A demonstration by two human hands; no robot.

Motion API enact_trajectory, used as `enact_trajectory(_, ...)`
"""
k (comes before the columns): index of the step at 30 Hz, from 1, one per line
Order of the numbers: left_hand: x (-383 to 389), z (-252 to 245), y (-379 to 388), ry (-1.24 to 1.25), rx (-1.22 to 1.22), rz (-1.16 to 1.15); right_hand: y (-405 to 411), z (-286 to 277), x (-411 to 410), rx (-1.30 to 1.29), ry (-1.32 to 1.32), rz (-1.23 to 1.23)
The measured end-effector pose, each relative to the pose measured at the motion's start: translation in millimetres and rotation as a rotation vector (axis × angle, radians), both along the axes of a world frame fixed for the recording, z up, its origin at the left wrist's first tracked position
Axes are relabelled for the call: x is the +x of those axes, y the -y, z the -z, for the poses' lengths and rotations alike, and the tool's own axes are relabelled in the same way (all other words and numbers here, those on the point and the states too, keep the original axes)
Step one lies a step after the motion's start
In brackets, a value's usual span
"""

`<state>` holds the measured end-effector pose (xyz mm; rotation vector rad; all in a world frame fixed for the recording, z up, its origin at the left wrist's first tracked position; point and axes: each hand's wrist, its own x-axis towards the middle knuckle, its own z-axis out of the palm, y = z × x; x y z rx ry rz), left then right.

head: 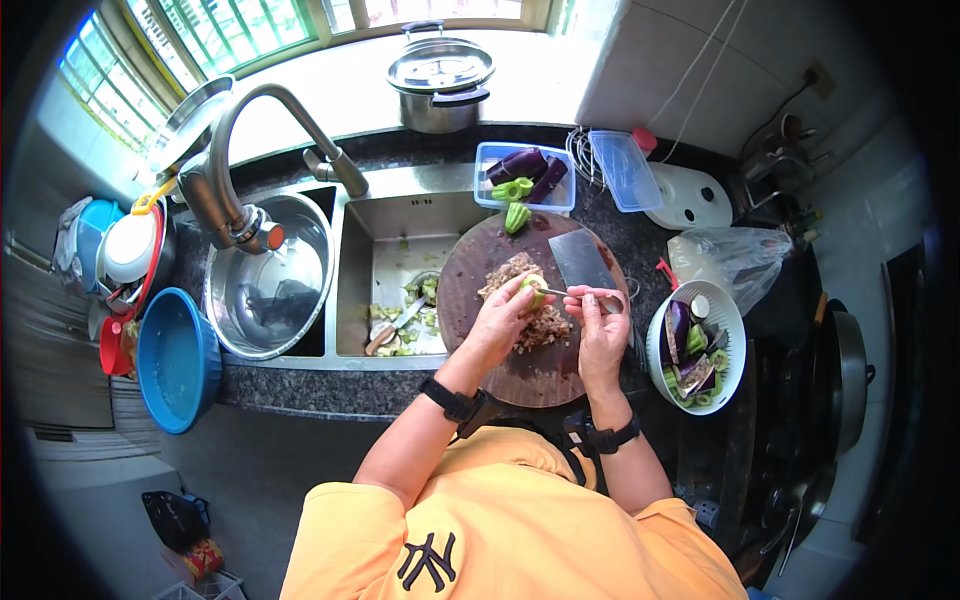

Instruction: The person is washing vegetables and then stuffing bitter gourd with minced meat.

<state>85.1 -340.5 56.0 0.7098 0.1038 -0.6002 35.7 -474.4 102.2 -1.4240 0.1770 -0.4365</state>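
Note:
My left hand (501,319) pinches a short piece of green gourd (535,288), probably bitter melon, with its pale cut end up. In my right hand (600,319) is a metal spoon (553,292); its thin handle reaches to the gourd's opening, and its bowl lies by my fingers. Both hands are above a round wooden chopping board (480,247). Minced meat (541,330) is heaped on the board below them, partly hidden by my left hand. A cleaver blade (581,259) lies flat behind my right hand. Another gourd piece (517,217) rests at the board's far edge.
Behind the board, a plastic container (484,196) holds eggplant and gourd. A white basket (733,375) of filled-looking vegetable pieces stands right. Left are a sink (390,251) with scraps and a knife (397,326), a steel basin (225,330), a faucet (281,97) and a blue basin (176,367).

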Motion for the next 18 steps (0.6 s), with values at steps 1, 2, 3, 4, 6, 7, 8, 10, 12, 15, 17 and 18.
enact_trajectory(1, 0.3, 2.8, 0.0, 0.038, 0.007, 0.011, -0.2, 3.0, 2.4, 0.049, -0.038, -0.005)
enact_trajectory(2, 0.2, 4.5, 0.0, 0.075, 0.014, 0.021, -0.4, 5.5, 3.7, 0.098, -0.076, -0.009)
enact_trajectory(3, -0.7, 2.9, 0.8, 0.076, 0.013, 0.022, 1.7, 7.6, 4.1, 0.098, -0.075, -0.009)
enact_trajectory(4, -2.5, 0.2, 1.9, 0.091, 0.071, -0.005, 5.7, 9.3, 3.7, 0.185, -0.072, 0.012)
enact_trajectory(6, -2.4, -1.0, 1.4, 0.106, 0.129, -0.034, 12.1, 8.4, 3.0, 0.272, -0.067, 0.03)
enact_trajectory(7, -1.1, -0.5, -0.5, 0.081, 0.133, -0.037, 12.5, 7.0, 2.4, 0.273, -0.067, 0.029)
enact_trajectory(8, -0.3, 0.2, -1.7, 0.055, 0.138, -0.04, 12.6, 5.8, 1.6, 0.287, -0.065, 0.011)
enact_trajectory(10, 0.0, 4.0, 0.5, 0.018, 0.148, -0.043, 12.1, 2.8, -0.8, 0.33, -0.085, -0.038)
enact_trajectory(12, -0.7, 4.3, 2.0, -0.019, 0.16, -0.044, 10.9, 5.8, -0.9, 0.328, -0.095, -0.082)
enact_trajectory(15, -1.6, 2.7, 2.6, -0.014, 0.092, -0.025, 9.4, 18.4, 2.7, 0.295, -0.118, -0.093)
enact_trajectory(17, -0.1, 8.3, 0.2, -0.088, -0.016, 0.026, 9.5, 21.2, 5.2, 0.264, -0.121, 0.053)
enact_trajectory(18, -0.5, 6.6, -0.9, -0.089, -0.015, 0.025, 11.4, 20.9, 4.8, 0.283, -0.099, 0.052)
